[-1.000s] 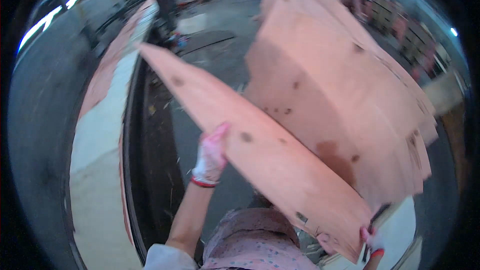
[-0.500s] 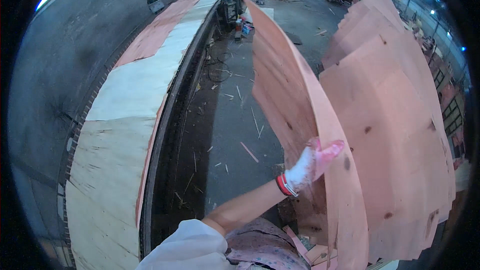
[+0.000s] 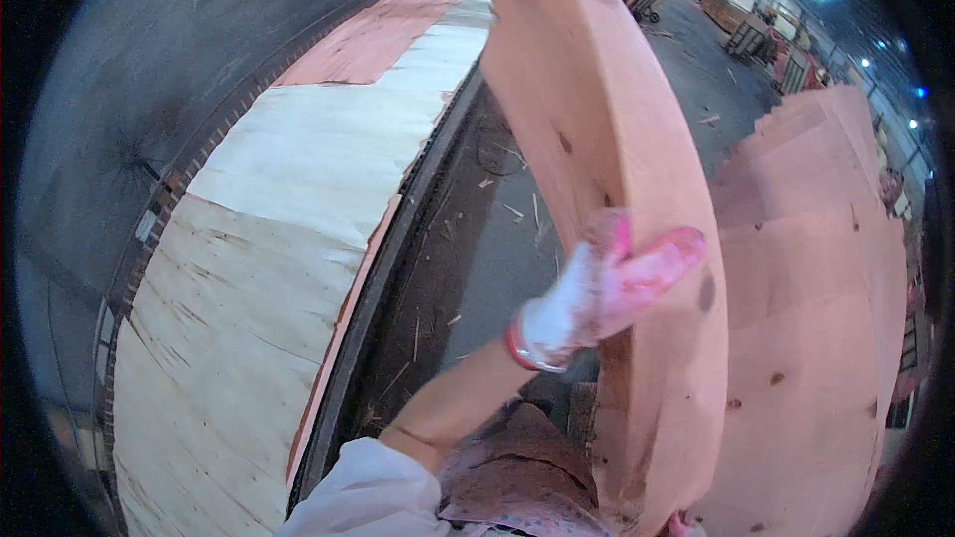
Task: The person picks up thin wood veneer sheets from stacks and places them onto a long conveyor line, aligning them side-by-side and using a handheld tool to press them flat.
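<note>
The pink sheet (image 3: 657, 119) rises, curved, between the pale strip (image 3: 269, 259) and the stack (image 3: 806, 338), its far end cut off above. The left hand (image 3: 599, 300), blurred, lies against it, fingers (image 3: 665, 267) parted in a V (whether they grip, I cannot tell). Just a sliver of the right hand (image 3: 682, 525) shows below; its fingers' state cannot be told.

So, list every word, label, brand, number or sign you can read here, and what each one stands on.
None can be read.
Large pink sheet at the left hand: dark knots, no lettering visible.
Pale sheets on the left: dark streaks, no lettering visible.
Pink stack on the right: knots, no lettering visible.
Far carts: too small and blurred to tell whether they bear any text.
</note>
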